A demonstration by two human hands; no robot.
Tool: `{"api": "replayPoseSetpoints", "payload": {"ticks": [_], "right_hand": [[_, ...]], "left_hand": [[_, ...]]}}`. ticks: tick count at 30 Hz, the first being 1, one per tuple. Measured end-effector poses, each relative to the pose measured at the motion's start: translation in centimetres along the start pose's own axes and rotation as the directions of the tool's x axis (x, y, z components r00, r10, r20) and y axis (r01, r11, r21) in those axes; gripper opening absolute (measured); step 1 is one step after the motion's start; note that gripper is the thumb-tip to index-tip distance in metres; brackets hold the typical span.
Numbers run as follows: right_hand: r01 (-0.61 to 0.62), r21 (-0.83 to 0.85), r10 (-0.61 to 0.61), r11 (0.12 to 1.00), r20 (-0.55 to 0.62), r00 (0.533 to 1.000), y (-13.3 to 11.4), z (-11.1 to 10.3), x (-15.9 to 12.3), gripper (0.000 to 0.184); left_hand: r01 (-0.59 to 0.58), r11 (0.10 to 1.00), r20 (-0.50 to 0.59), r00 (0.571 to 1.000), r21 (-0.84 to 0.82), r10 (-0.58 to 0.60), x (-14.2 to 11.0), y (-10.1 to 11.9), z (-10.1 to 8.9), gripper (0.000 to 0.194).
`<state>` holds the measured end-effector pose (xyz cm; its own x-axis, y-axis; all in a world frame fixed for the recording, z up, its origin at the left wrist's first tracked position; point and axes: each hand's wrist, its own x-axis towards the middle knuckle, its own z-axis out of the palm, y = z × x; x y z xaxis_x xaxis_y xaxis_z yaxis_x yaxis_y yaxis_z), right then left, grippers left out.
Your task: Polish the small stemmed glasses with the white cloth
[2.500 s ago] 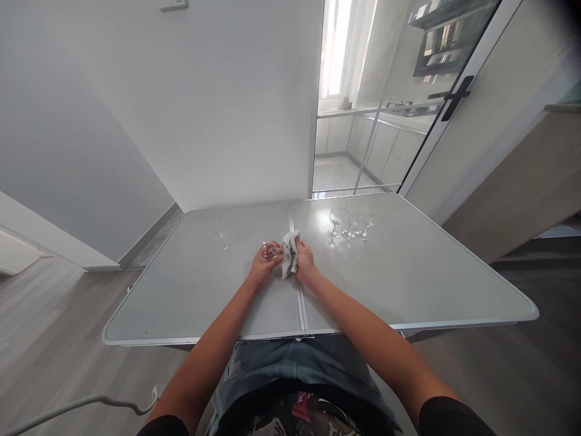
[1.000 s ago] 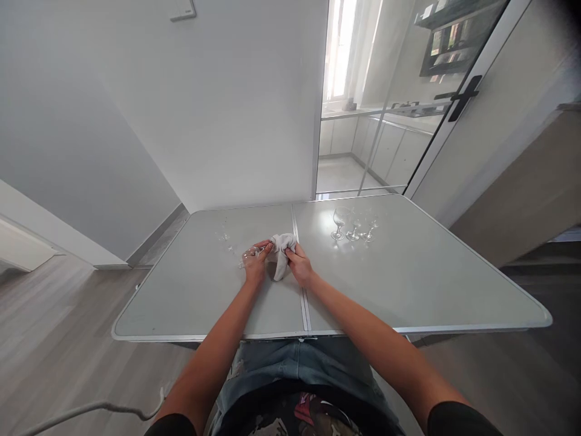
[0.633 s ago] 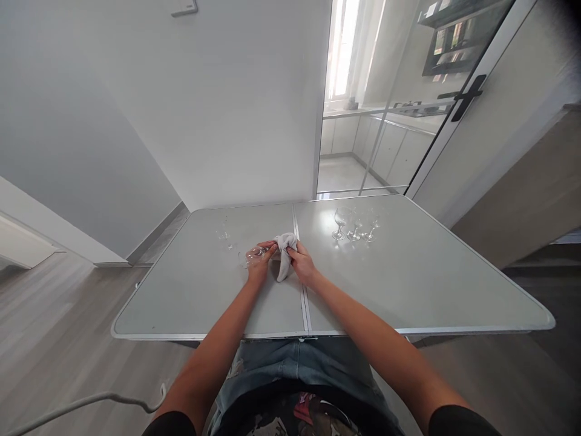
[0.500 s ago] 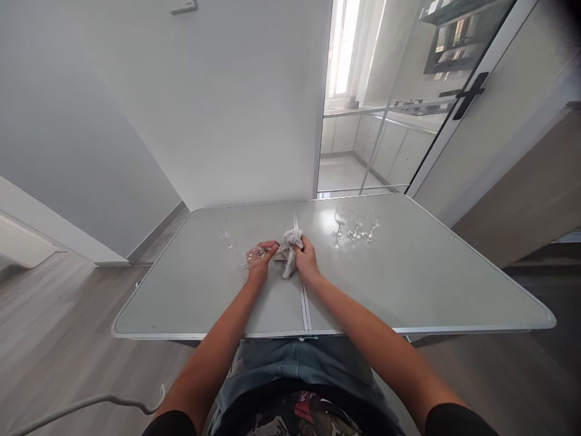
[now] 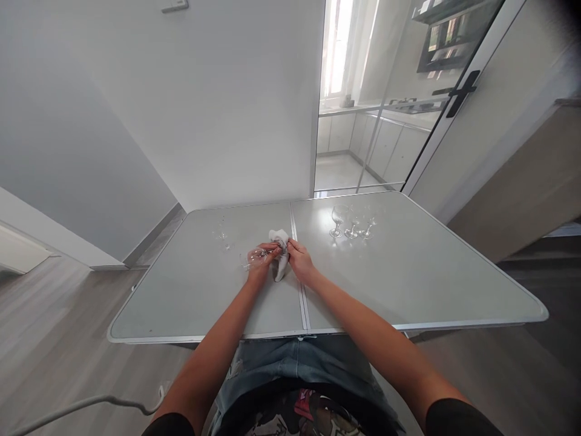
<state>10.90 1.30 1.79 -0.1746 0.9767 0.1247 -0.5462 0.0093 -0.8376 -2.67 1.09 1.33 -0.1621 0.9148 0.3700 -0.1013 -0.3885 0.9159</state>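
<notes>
My left hand (image 5: 260, 259) is closed around a clear stemmed glass (image 5: 247, 260), whose bowl points left and lies on its side in the grip. At the glass's other end hangs a white cloth (image 5: 278, 236), bunched up between my two hands. My right hand (image 5: 299, 260) pinches the cloth from the right, fingers pressed together. The cloth hides the glass's foot. Both hands are just above the table, near its middle seam.
Several clear stemmed glasses (image 5: 351, 227) stand in a row at the right rear of the grey table (image 5: 408, 278). Water drops (image 5: 222, 236) dot the left rear. A wall (image 5: 236, 121) and a glass door (image 5: 363, 133) rise behind. A pale cable (image 5: 104, 399) crosses the floor at lower left.
My right hand and the cloth have moved slightly left, closer to my left hand, and the cloth now wraps the glass's end. My left hand keeps hold of the glass.
</notes>
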Motion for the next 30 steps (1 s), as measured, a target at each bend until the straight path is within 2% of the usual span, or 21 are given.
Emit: {"api": "replayPoseSetpoints", "payload": {"ticks": [3, 5, 8, 10, 14, 17, 20, 22, 25, 28, 30], "right_hand": [[-0.058, -0.025, 0.059, 0.998, 0.049, 0.997, 0.31, -0.21, -0.04, 0.030], [-0.039, -0.034, 0.040, 0.999, 0.050, 0.998, 0.37, -0.20, -0.12, 0.028], [0.011, -0.008, -0.011, 1.000, 0.021, 1.000, 0.27, -0.18, -0.01, 0.027], [0.002, 0.037, -0.001, 0.999, -0.007, 1.000, 0.18, -0.22, 0.22, 0.026], [-0.137, 0.080, 0.138, 0.987, -0.008, 0.990, 0.09, -0.29, 0.40, 0.026], [-0.231, 0.042, 0.228, 0.972, 0.068, 0.971, 0.15, -0.31, 0.07, 0.027], [-0.198, 0.034, 0.195, 0.980, 0.081, 0.977, 0.26, -0.39, -0.13, 0.024], [-0.125, 0.066, 0.124, 0.990, 0.031, 0.992, 0.29, -0.52, 0.02, 0.022], [-0.071, 0.106, 0.076, 0.992, -0.048, 0.996, 0.19, -0.72, 0.44, 0.023], [-0.149, 0.085, 0.153, 0.985, -0.037, 0.988, 0.04, -0.75, 0.54, 0.024], [-0.231, 0.039, 0.231, 0.972, -0.005, 0.973, -0.03, -0.67, 0.38, 0.023]], "left_hand": [[0.004, 1.000, -0.117, 0.993, -0.003, -0.005, 0.36, -0.09, -0.28, 0.021], [0.024, 1.000, -0.140, 0.990, -0.007, -0.025, 0.51, -0.16, -0.39, 0.023], [0.067, 0.998, -0.076, 0.995, -0.013, -0.068, 0.35, -0.11, -0.23, 0.023], [0.072, 0.997, -0.020, 0.997, -0.016, -0.072, 0.08, 0.04, -0.01, 0.020], [0.006, 0.999, 0.048, 0.999, 0.032, -0.007, -0.06, 0.29, 0.02, 0.017], [-0.008, 0.997, -0.062, 0.998, 0.081, 0.013, 0.37, 0.18, -0.44, 0.021], [0.036, 0.994, -0.152, 0.988, 0.106, -0.020, 0.68, -0.08, -0.78, 0.028], [0.074, 0.990, -0.119, 0.991, 0.116, -0.060, 0.57, -0.20, -0.73, 0.029], [0.077, 0.990, 0.005, 0.997, 0.121, -0.078, 0.11, -0.18, -0.36, 0.026], [0.017, 0.992, 0.067, 0.997, 0.121, -0.025, -0.14, -0.07, -0.13, 0.022], [-0.006, 0.989, 0.033, 0.999, 0.149, 0.001, -0.03, -0.06, -0.22, 0.021]]}}
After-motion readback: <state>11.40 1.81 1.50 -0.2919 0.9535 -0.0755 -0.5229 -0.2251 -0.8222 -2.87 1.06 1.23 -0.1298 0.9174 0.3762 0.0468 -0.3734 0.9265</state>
